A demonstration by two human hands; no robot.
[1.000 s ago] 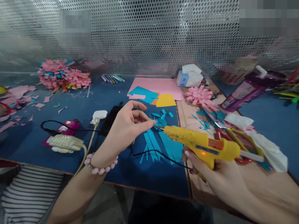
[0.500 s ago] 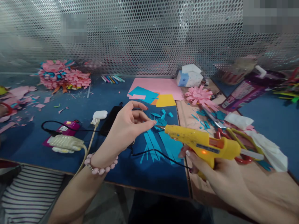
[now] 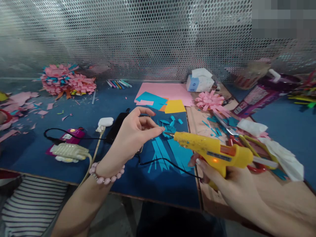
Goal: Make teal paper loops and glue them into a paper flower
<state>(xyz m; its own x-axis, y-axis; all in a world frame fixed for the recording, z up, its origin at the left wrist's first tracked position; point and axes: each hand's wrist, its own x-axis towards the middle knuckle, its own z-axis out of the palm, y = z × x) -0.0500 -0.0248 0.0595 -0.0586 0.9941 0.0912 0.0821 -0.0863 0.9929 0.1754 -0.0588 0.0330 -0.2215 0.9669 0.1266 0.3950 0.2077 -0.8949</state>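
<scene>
My right hand (image 3: pixel 227 181) is wrapped round the handle of a yellow glue gun (image 3: pixel 204 144), whose small orange light glows. Its metal nozzle points left and reaches the fingertips of my left hand (image 3: pixel 138 128). Thumb and finger of that hand are pinched together on a small blue paper piece (image 3: pixel 164 129), mostly hidden by the fingertips. Just behind lie curled blue paper bits (image 3: pixel 170 123). Below them, blue paper strips (image 3: pixel 159 153) and a wider cut blue sheet (image 3: pixel 181 154) rest on the blue table.
A black cord (image 3: pixel 163 160) runs toward the glue gun. Scissors (image 3: pixel 243 141), tissues and a pink paper flower (image 3: pixel 209 100) lie to the right, near a purple cup (image 3: pixel 264 93). At left are a power strip (image 3: pixel 70 151) and pink paper flowers (image 3: pixel 66 79). Coloured sheets (image 3: pixel 163 92) lie behind.
Almost nothing differs. The glue gun has shifted very slightly left, its nozzle still at my left fingertips; both hands keep the same hold.
</scene>
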